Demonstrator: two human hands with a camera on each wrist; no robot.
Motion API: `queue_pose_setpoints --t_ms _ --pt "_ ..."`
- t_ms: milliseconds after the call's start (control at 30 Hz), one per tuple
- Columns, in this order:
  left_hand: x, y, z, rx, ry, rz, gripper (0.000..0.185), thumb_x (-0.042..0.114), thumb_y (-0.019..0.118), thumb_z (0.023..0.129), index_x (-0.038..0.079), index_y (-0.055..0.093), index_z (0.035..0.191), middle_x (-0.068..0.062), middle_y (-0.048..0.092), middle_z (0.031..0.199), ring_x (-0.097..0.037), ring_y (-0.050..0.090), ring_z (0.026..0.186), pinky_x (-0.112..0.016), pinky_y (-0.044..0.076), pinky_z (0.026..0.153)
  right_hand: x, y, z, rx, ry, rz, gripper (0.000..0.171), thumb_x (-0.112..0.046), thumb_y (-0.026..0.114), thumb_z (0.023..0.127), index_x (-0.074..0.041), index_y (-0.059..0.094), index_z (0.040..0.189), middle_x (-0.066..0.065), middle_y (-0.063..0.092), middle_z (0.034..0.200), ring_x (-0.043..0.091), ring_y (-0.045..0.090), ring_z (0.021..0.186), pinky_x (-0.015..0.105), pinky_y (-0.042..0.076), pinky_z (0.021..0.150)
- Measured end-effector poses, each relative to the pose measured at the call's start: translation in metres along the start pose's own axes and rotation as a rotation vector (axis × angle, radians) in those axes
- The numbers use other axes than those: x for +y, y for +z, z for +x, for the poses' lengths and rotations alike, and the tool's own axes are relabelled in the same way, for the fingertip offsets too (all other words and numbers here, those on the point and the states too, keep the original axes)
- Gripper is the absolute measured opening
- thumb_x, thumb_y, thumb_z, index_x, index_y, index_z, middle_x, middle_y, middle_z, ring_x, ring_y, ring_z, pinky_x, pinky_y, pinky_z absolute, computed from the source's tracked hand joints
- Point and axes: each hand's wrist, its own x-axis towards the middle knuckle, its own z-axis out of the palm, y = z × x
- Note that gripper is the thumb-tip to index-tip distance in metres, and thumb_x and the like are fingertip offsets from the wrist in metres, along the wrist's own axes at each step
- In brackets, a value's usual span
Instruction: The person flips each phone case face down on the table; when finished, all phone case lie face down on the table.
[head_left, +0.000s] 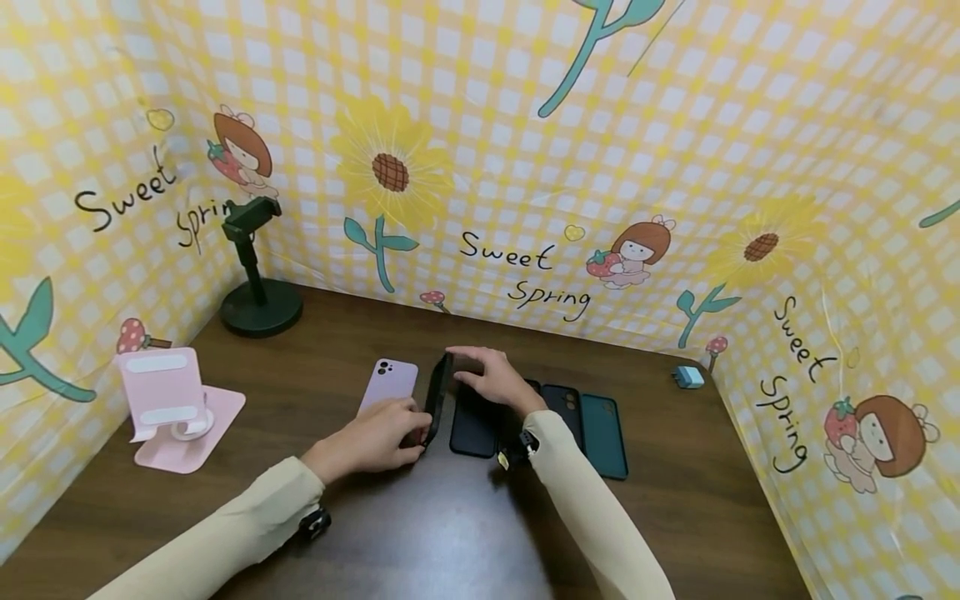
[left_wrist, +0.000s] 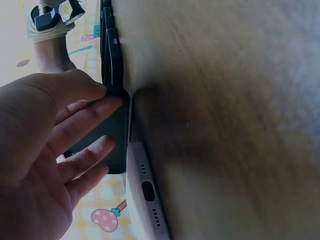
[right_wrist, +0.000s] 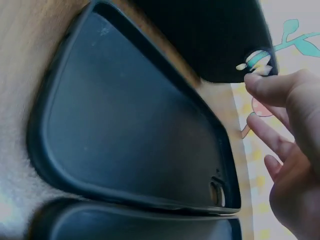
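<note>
A black phone case (head_left: 438, 398) stands on its long edge between my hands, with a camera hole at its far corner. At its near end, the thumb and fingers of my left hand (head_left: 378, 435) grip it. My right hand (head_left: 492, 379) pinches the far top corner by the camera hole; its other fingers are apart from the case in the right wrist view. Left of the case lies a lilac phone (head_left: 392, 382), back up, partly behind my left hand. Below my right hand a dark hollow case (right_wrist: 135, 110) lies inside up.
More cases lie in a row to the right, a dark one (head_left: 567, 405) and a teal one (head_left: 606, 435). A pink phone stand (head_left: 161, 379) is at left, a dark green stand (head_left: 261, 310) at the back left. A blue charger plug (head_left: 687, 377) sits by the right wall.
</note>
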Motion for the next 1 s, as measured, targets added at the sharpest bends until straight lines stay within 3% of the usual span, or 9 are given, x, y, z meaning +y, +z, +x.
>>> queue_pose_setpoints --t_ms 167,300,433,500,600,667,767,833,1000 --pt "0.0 0.004 0.0 0.01 0.032 -0.024 0.016 0.025 0.077 0.088 0.024 0.062 0.086 0.008 0.056 0.084 -0.005 0.046 0.07 -0.024 0.038 0.063 0.004 0.005 -0.004 -0.038 -0.012 0.066 0.051 -0.014 0.061 0.103 -0.013 0.05 0.153 0.009 0.061 0.147 0.028 0.057 0.137 0.057 0.035 0.119" --pt "-0.001 0.005 -0.002 0.009 0.05 -0.067 0.016 0.025 0.077 0.09 0.025 0.061 0.087 0.009 0.06 0.089 -0.005 0.052 0.077 -0.027 0.045 0.069 0.003 0.009 -0.002 -0.048 -0.015 0.099 0.048 -0.017 0.058 0.105 -0.016 0.051 0.152 0.009 0.062 0.146 0.026 0.058 0.137 0.058 0.03 0.122" --pt "-0.003 0.005 -0.004 -0.003 0.047 -0.118 0.013 0.025 0.076 0.093 0.025 0.063 0.09 0.002 0.069 0.104 -0.015 0.065 0.092 -0.038 0.055 0.083 0.002 0.012 0.0 -0.062 0.003 0.118 0.045 -0.02 0.058 0.106 -0.021 0.052 0.151 0.006 0.062 0.147 0.023 0.056 0.138 0.054 0.036 0.12" --pt "-0.003 0.004 -0.006 -0.018 0.028 -0.137 0.009 0.026 0.074 0.094 0.024 0.066 0.094 -0.008 0.071 0.119 -0.026 0.068 0.109 -0.046 0.055 0.094 0.001 0.012 0.0 -0.058 0.007 0.126 0.044 -0.02 0.058 0.106 -0.021 0.053 0.15 0.005 0.063 0.145 0.023 0.057 0.138 0.054 0.034 0.121" --pt "-0.003 0.006 -0.008 -0.025 -0.005 -0.157 0.007 0.027 0.074 0.094 0.025 0.068 0.098 -0.018 0.067 0.134 -0.038 0.061 0.13 -0.057 0.049 0.106 0.001 0.013 -0.001 -0.048 0.02 0.131 0.043 -0.02 0.057 0.106 -0.021 0.055 0.149 0.006 0.064 0.143 0.024 0.057 0.137 0.059 0.02 0.125" --pt "-0.003 0.007 -0.009 -0.01 -0.026 -0.16 0.009 0.029 0.075 0.093 0.025 0.067 0.097 -0.014 0.069 0.13 -0.037 0.062 0.127 -0.056 0.05 0.104 0.002 0.014 -0.001 -0.043 0.022 0.135 0.042 -0.019 0.057 0.106 -0.019 0.055 0.148 0.007 0.065 0.142 0.026 0.057 0.136 0.061 0.015 0.126" --pt "-0.002 0.008 -0.01 0.058 -0.053 -0.131 0.024 0.032 0.081 0.088 0.023 0.062 0.098 -0.002 0.071 0.109 -0.023 0.066 0.105 -0.045 0.053 0.092 0.003 0.015 0.0 -0.046 0.023 0.139 0.041 -0.018 0.055 0.107 -0.018 0.056 0.148 0.007 0.065 0.142 0.026 0.058 0.136 0.058 0.023 0.125" --pt "-0.001 0.009 -0.011 0.113 -0.065 -0.102 0.04 0.035 0.084 0.084 0.018 0.059 0.111 0.001 0.067 0.104 -0.017 0.063 0.096 -0.042 0.051 0.087 0.003 0.016 0.001 -0.044 0.019 0.139 0.041 -0.017 0.054 0.107 -0.018 0.056 0.148 0.007 0.063 0.144 0.026 0.057 0.137 0.057 0.029 0.123" --pt "0.003 0.009 -0.012 0.17 -0.028 0.009 0.097 0.039 0.085 0.083 0.015 0.032 0.16 -0.009 0.062 0.135 -0.025 0.062 0.122 -0.05 0.05 0.103 0.003 0.017 0.004 -0.041 0.017 0.156 0.04 -0.014 0.053 0.107 -0.015 0.057 0.147 0.005 0.059 0.149 0.027 0.056 0.138 0.054 0.04 0.116"
